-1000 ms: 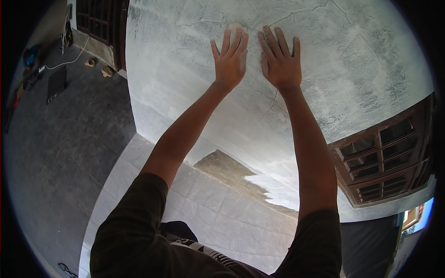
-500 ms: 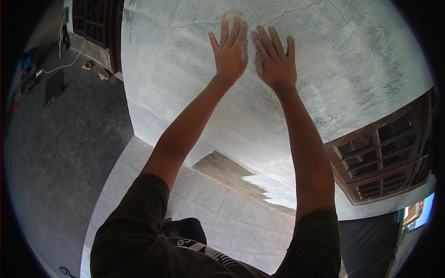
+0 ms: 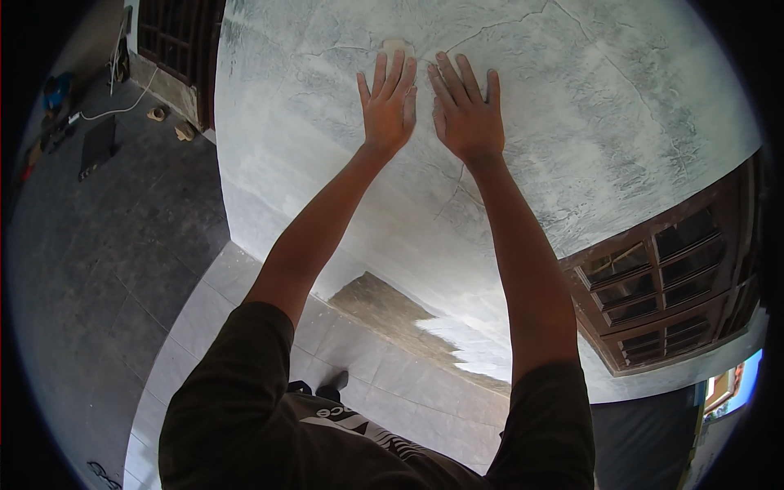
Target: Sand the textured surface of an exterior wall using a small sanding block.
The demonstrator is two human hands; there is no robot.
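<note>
Both of my hands lie palm down against a grey-white plastered wall (image 3: 555, 163), arms stretched up in front of me. My left hand (image 3: 389, 106) has its fingers extended, their tips just below a small beige patch (image 3: 398, 47) on the wall. Beside it on the right, my right hand (image 3: 471, 118) is also flat, fingers stretched and slightly spread. Grey-white dust coats the fingers. A small gap separates the hands. No tool shows in either one; what lies under the palms is hidden. Thin cracks run across the plaster around them.
A dark wooden framed window (image 3: 653, 269) sits in the wall at right. Lower down is a bare brown patch (image 3: 380, 306). Grey tiles (image 3: 392, 384) cover the floor below. At far left are a door (image 3: 175, 49), sandals (image 3: 184, 131), a white cable (image 3: 122, 109) and a blue-clad person (image 3: 57, 91).
The whole view has shifted, so wall and hands appear slightly lower and further left. Both hands stay flat on the wall near the beige patch. A foot now shows below my shirt.
</note>
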